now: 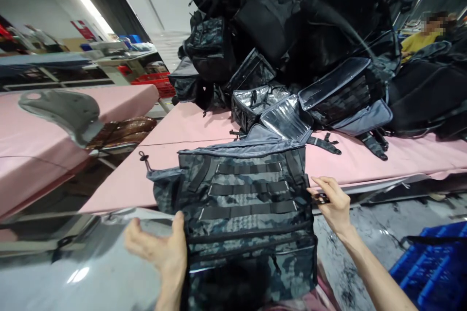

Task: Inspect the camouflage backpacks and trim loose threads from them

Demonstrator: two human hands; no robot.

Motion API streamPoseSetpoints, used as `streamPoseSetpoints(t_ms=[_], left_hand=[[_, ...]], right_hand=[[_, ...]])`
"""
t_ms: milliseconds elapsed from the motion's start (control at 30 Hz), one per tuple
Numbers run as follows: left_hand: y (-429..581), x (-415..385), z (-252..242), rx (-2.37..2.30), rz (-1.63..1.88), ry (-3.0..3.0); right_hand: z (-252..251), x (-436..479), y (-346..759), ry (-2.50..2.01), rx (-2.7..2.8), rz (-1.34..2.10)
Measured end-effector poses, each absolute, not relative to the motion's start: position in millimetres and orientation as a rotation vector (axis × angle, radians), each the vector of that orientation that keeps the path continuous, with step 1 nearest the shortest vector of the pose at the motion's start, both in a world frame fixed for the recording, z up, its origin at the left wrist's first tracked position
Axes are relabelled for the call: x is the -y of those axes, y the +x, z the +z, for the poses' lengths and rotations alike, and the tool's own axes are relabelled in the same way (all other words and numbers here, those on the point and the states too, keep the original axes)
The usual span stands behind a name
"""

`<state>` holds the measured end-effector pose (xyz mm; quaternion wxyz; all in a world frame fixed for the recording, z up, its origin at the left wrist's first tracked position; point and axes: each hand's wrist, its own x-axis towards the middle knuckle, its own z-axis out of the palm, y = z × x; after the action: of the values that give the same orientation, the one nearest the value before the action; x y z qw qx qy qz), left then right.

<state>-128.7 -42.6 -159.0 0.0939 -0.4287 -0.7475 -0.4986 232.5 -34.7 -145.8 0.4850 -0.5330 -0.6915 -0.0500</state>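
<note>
A dark camouflage backpack [251, 199] with rows of webbing straps across its front stands before me at the table's near edge. Its grey-lined top flap [241, 148] lies back, away from me. My left hand [158, 245] is at the bag's lower left side, fingers spread, the thumb against the edge. Beside the bag's upper right edge, my right hand [332, 201] has its fingers pinched together. A small black piece [321, 198] shows at those fingers; I cannot make out what it is. A grey mesh side pocket [166, 189] with a drawcord sticks out on the left.
Behind, on the pink table [168, 131], lie an open silver-lined bag [251, 107] and another open bag [335, 92]. A tall heap of black bags [270, 24] rises beyond. A grey chair [65, 109] stands left, blue crates [434, 262] lower right. A person in yellow [419, 41] is far right.
</note>
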Motion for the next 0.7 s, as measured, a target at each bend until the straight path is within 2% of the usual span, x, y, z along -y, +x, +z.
streamPoseSetpoints(t_ms=[67, 167, 333, 500, 700], left_hand=[[-110, 42, -146, 1.963, -1.464, -1.370], [-69, 36, -134, 1.729, -1.445, -1.834], [16, 18, -135, 1.663, -1.321, -2.489], [67, 6, -133, 1.815, -1.343, -2.533], [76, 4, -130, 1.656, -1.384, -2.508]], right_hand=[[-142, 29, 226, -1.315, 1.793, -0.336], [-140, 21, 220, -1.331, 1.858, -0.502], [-133, 24, 232, -1.457, 1.806, -0.323], [-124, 38, 247, -1.517, 1.861, -0.391], [-120, 37, 244, -1.420, 1.964, -0.506]])
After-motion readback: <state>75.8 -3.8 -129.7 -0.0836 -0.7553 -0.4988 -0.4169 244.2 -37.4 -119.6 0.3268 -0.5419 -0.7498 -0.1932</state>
